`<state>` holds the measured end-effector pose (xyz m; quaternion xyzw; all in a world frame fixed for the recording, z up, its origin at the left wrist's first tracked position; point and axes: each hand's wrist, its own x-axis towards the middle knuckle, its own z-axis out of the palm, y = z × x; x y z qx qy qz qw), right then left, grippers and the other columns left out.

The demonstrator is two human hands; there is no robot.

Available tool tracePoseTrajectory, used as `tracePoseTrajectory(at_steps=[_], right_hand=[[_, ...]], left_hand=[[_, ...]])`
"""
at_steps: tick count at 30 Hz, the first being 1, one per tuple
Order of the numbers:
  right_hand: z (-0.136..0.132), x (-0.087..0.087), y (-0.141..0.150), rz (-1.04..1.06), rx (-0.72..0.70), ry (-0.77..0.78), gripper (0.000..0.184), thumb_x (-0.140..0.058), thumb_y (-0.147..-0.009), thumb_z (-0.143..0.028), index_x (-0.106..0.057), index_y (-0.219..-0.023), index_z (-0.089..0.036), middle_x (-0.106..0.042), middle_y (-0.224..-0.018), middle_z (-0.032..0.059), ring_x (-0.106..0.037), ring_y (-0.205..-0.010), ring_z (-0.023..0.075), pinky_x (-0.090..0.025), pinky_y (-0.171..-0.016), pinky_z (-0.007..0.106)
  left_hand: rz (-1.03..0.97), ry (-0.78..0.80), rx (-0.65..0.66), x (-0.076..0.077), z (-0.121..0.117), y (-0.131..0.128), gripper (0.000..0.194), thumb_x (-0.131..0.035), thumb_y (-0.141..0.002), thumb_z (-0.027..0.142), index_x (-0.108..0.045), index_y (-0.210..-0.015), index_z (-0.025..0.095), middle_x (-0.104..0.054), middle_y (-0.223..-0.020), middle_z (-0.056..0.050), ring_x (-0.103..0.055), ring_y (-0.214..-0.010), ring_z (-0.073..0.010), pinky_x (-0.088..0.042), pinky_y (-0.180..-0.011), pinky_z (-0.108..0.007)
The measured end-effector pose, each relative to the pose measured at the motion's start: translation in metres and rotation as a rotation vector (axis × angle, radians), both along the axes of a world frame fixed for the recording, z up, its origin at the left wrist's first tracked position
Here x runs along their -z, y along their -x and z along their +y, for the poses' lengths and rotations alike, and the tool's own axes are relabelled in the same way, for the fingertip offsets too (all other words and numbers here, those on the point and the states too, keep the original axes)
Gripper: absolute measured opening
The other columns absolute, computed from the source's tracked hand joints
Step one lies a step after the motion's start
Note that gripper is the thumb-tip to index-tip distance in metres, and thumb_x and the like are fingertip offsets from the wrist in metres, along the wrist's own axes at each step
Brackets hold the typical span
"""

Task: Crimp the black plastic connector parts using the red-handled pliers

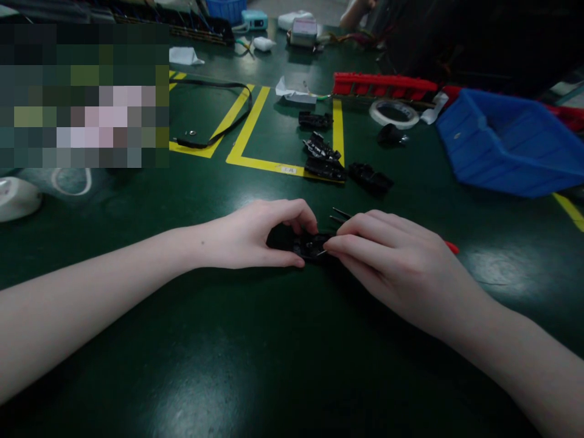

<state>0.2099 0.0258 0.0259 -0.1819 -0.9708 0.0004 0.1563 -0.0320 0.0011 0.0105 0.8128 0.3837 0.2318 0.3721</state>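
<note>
On the green table (274,347), the left hand (255,234), half-curled, grips a black part (312,245) while the right hand (396,255) pinches near tweezers (342,213), hold unclear – seemingly fine detail work, the next move calling for steadiness.

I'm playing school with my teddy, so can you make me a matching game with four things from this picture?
Column one:
1. bin
2. tape roll
3. left hand
4. tabletop

Column two:
A. bent around a small black part
B. dark green with yellow lines
C. blue
D. pale and ring-shaped

Right pairs: 1-C, 2-D, 3-A, 4-B
</note>
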Motion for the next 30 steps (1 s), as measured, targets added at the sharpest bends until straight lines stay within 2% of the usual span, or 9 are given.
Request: tracePoseTrajectory(at_steps=[7, 17, 19, 25, 30], right_hand=[[-0.003, 0.0, 0.006, 0.021, -0.028, -0.049, 0.02, -0.048, -0.097, -0.015, -0.067, -0.089, -0.015, -0.067, -0.087, 0.008, -0.061, -0.083, 0.0213, -0.049, -0.077, 0.037], [-0.008, 0.0, 0.009, -0.012, -0.01, -0.117, 0.023, -0.048, -0.096, -0.012, -0.067, -0.085, -0.016, -0.067, -0.084, 0.008, -0.06, -0.082, 0.0219, -0.048, -0.076, 0.037], [-0.006, 0.003, 0.007, 0.001, 0.009, -0.094, 0.021, -0.048, -0.096, -0.012, -0.067, -0.087, -0.016, -0.067, -0.085, 0.0083, -0.06, -0.082, 0.022, -0.048, -0.076, 0.037], [-0.001, 0.009, 0.002, 0.145, 0.015, 0.103, 0.014, -0.054, -0.095, -0.013, -0.067, -0.093, -0.017, -0.069, -0.088, 0.0059, -0.063, -0.086, 0.0197, -0.049, -0.083, 0.038], [-0.005, 0.009, 0.005, 0.161, 0.018, 0.154, 0.013, -0.055, -0.094, -0.014, -0.067, -0.092, -0.019, -0.069, -0.089, 0.0051, -0.063, -0.09, 0.0203, -0.047, -0.09, 0.041]], left_hand=[[0.0, 0.002, -0.004, 0.001, 0.0, 0.0, 0.031, -0.072, -0.085, 0.027, -0.059, -0.111, 0.018, -0.068, -0.109, -0.005, -0.065, -0.099, -0.0207, -0.053, -0.085, -0.033], [0.019, -0.047, 0.006, 0.002, -0.001, 0.001, 0.031, -0.071, -0.086, 0.03, -0.059, -0.112, 0.017, -0.068, -0.11, -0.006, -0.065, -0.098, -0.0204, -0.052, -0.083, -0.03], [0.023, -0.069, 0.02, 0.002, -0.001, 0.001, 0.032, -0.071, -0.087, 0.028, -0.059, -0.114, 0.017, -0.067, -0.11, -0.005, -0.064, -0.099, -0.0201, -0.052, -0.085, -0.03], [0.039, -0.093, 0.059, 0.001, 0.0, -0.001, 0.033, -0.067, -0.09, 0.025, -0.06, -0.121, 0.019, -0.066, -0.115, -0.008, -0.062, -0.104, -0.0217, -0.05, -0.089, -0.032], [0.045, -0.101, 0.059, 0.0, -0.001, -0.002, 0.032, -0.067, -0.09, 0.026, -0.06, -0.12, 0.018, -0.066, -0.114, -0.008, -0.062, -0.104, -0.0216, -0.05, -0.089, -0.031]])
